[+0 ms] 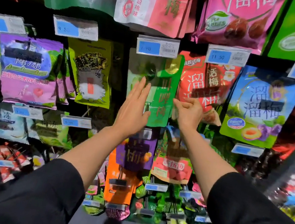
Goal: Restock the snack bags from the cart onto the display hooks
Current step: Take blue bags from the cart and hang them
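Note:
A green snack bag (162,94) with a clear window hangs on a display hook in the middle row, under a blue price tag (157,46). My left hand (134,107) lies flat against the bag's left side, fingers straight and pointing up. My right hand (189,112) is at the bag's right edge, thumb and fingers pinching that edge. Both forearms reach up from black sleeves. The cart is out of view.
Neighbouring hooks carry a red plum bag (205,82), a blue-green bag (259,108), a yellow-green bag (92,74) and a purple bag (30,69). Larger bags hang above. Below hang a purple-orange bag (132,158) and a pink bag (172,169).

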The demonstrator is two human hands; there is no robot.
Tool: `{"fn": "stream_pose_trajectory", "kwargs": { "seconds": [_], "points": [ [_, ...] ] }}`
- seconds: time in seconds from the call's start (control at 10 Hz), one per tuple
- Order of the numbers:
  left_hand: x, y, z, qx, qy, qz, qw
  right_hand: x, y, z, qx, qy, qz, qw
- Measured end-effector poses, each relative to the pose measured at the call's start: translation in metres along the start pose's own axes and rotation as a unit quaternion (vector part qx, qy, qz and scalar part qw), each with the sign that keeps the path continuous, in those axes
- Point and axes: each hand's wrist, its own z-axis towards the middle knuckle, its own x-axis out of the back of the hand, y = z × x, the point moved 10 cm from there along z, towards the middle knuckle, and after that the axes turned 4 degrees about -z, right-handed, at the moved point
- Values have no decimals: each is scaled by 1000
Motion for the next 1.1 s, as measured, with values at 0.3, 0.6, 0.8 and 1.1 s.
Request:
{"fn": "stream_pose_trajectory", "kwargs": {
  "seconds": [0.3, 0.6, 0.8, 1.1],
  "points": [
    [-198, 117, -125, -19, -273, -228, 935, 254, 212, -115, -190, 130, -115, 966],
    [-353, 280, -228, -91, -478, -227, 843, 526, 372, -261, -412, 279, -230, 836],
    [-449, 342, -252, -89, -561, -189, 801, 561, 472, -278, -521, 225, -149, 810],
    [-579, 317, -218, -10, -556, -104, 824, 494, 554, -195, -549, 97, -56, 828]
  ]
}}
